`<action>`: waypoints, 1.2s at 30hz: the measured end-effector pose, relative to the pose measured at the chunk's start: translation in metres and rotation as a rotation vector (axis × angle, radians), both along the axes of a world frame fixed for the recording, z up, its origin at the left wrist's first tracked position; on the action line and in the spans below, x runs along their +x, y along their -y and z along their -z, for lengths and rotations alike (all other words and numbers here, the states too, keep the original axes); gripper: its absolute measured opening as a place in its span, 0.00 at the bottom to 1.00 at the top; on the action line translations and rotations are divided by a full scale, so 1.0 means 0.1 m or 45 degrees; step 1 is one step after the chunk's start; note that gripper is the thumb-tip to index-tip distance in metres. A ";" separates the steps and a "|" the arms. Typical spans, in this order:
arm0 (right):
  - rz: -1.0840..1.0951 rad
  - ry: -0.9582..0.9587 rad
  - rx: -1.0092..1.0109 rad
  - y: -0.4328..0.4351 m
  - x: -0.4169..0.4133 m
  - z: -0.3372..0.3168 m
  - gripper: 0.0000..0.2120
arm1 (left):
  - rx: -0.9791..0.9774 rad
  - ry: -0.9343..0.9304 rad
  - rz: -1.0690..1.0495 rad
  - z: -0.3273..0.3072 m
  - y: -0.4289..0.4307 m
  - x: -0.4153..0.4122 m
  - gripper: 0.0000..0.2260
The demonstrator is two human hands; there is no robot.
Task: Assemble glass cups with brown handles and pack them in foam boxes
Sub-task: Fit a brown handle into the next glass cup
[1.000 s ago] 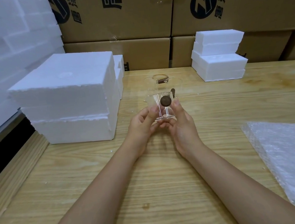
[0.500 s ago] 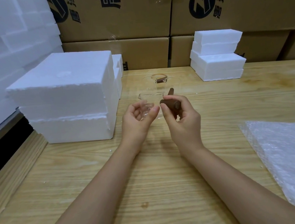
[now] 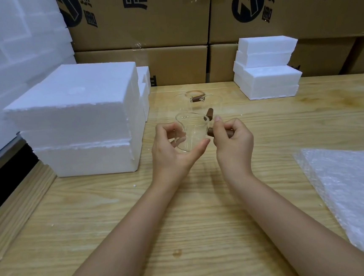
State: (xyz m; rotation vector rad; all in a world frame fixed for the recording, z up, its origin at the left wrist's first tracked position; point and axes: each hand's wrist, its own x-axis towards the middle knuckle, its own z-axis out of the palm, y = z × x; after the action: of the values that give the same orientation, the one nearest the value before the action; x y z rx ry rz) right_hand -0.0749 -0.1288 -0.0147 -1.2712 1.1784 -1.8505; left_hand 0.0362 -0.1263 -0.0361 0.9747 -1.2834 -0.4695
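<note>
Above the table (image 3: pixel 138 207), the left hand (image 3: pixel 168 147) cups a glass cup (image 3: pixel 190 135) with curled fingers; the right hand (image 3: pixel 234 143) pinches its brown handle (image 3: pixel 211 132).

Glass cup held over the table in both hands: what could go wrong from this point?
1. The left hand cradles the clear glass cup with loose, spread fingers; it might slip while the right hand works the brown handle.
2. Two other cups stand just behind on the table; a forward movement could knock them.
3. Twisting the handle hard could stress the thin glass.
</note>
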 end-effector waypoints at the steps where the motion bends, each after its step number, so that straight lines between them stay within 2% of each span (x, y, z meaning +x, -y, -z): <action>1: -0.001 -0.032 -0.034 -0.01 0.00 0.00 0.14 | 0.032 -0.030 0.017 -0.01 0.00 0.00 0.24; 5: -0.052 -0.196 -0.154 -0.07 0.00 0.01 0.10 | 0.249 -0.161 0.135 -0.02 0.02 0.00 0.20; 9: -0.165 -0.352 -0.277 -0.10 -0.01 -0.03 0.08 | 0.459 -0.460 0.458 -0.03 0.04 0.04 0.21; 11: -0.237 -0.402 -0.322 -0.10 -0.02 -0.05 0.06 | 0.547 -0.520 0.571 -0.02 0.05 0.07 0.21; 15: -0.418 -0.476 -0.327 -0.10 -0.04 -0.07 0.04 | 0.593 -0.602 0.730 -0.01 0.07 0.15 0.13; 20: -0.468 -0.539 -0.340 -0.11 -0.01 -0.05 0.08 | 0.617 -0.606 0.812 -0.01 0.07 0.20 0.21; 23: -0.376 -0.520 -0.360 -0.11 0.00 -0.03 0.12 | 0.590 -0.557 0.754 -0.02 0.05 0.17 0.23; 27: -0.070 -0.615 -0.371 -0.10 -0.01 0.00 0.19 | 0.478 -0.389 0.526 -0.03 0.01 0.09 0.22; 33: 0.164 -0.721 -0.110 -0.04 -0.08 0.02 0.15 | 0.181 -0.012 0.122 0.05 0.05 0.03 0.26; 36: 0.175 -0.811 0.093 0.02 -0.14 0.01 0.18 | 0.022 0.173 0.002 0.07 0.05 0.05 0.28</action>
State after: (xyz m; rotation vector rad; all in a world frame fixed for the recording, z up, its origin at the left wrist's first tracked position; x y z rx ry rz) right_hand -0.0885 -0.1307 -0.0159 -1.8477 1.6734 -1.5070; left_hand 0.0414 -0.1311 -0.0428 1.0342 -1.4042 -0.4217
